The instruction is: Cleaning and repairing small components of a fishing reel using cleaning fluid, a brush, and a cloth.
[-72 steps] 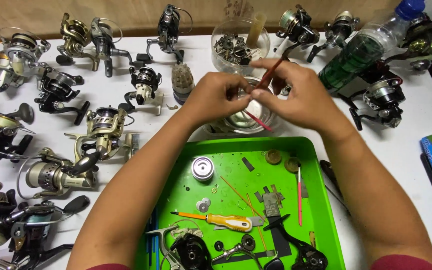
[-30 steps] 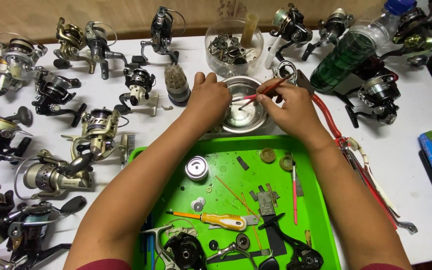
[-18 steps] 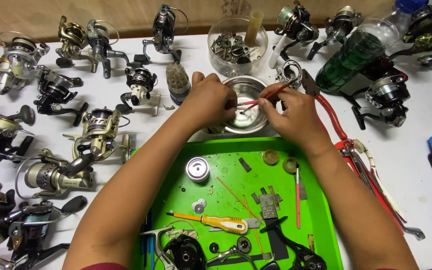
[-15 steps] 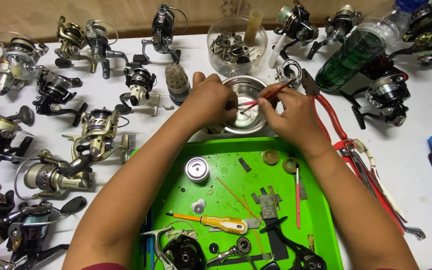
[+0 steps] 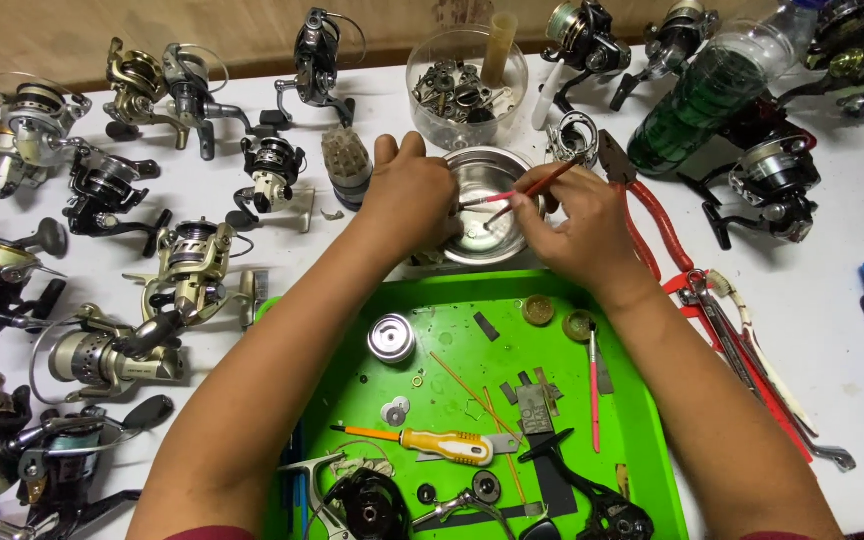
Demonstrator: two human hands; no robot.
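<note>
Slantwise, right hand (image 5: 587, 225) fingers pinch red brush (image 5: 537, 188), tip down-left into bowl (image 5: 482, 170).

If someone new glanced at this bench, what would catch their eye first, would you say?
The bright green tray of small parts sits nearest. Above it, the left hand steadies a metal bowl while the right hand works a thin red brush inside. Fishing reels crowd the white table's left side.
</note>
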